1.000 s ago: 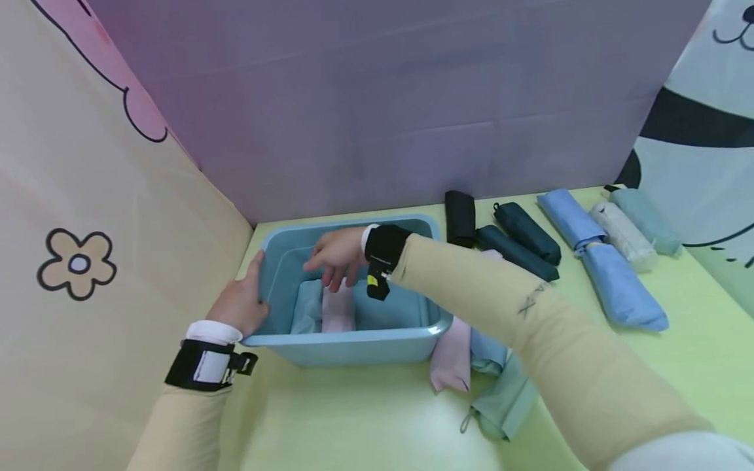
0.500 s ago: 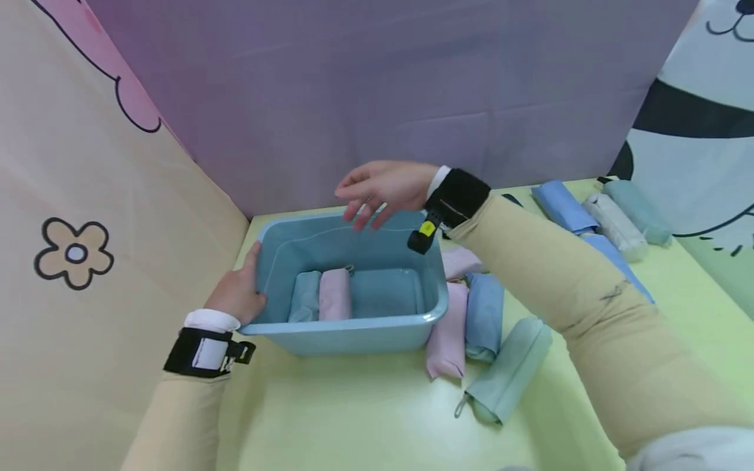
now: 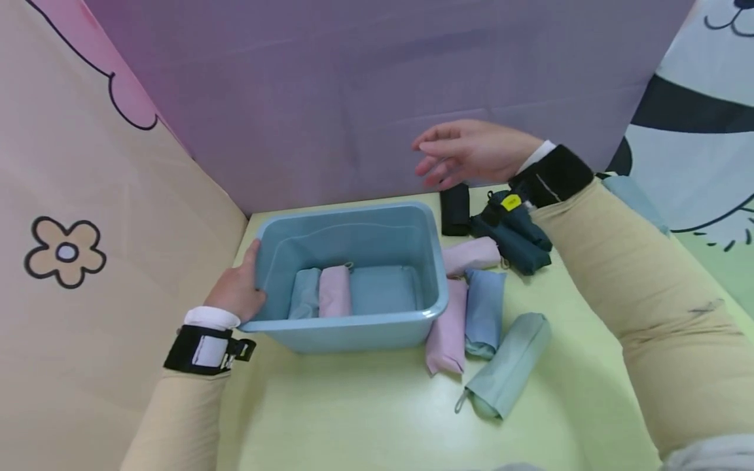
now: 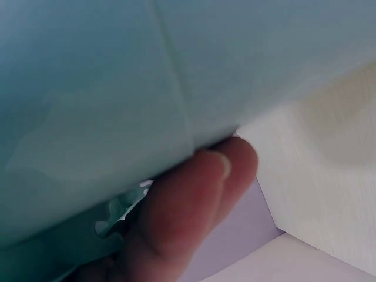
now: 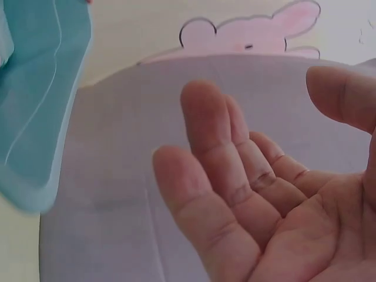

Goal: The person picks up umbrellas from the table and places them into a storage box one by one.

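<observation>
My left hand (image 3: 235, 291) grips the left end of a blue plastic basin (image 3: 353, 322) by its rim. The left wrist view shows fingertips (image 4: 188, 188) against the basin's wall. Inside the basin, toward its left, a pale blue-green folded umbrella (image 3: 304, 294) and a pink one (image 3: 335, 292) lie side by side. Raised above the back of the table, my right hand (image 3: 471, 154) holds nothing, its fingers apart and slightly bent. Behind and below it are a black folded umbrella (image 3: 455, 210) and dark teal ones (image 3: 512, 239), partly covered by the wrist strap.
Right of the basin lie two pink umbrellas (image 3: 448, 333), a blue one (image 3: 485, 311) and a green one (image 3: 509, 366) with a loop. My right forearm mostly hides another pale green umbrella (image 3: 636, 199). A purple backdrop (image 3: 353, 118) stands behind the table (image 3: 353, 412).
My right hand has risen out of the basin, off the pink umbrella, and moved right toward the dark umbrellas. The left hand has stayed on the rim.
</observation>
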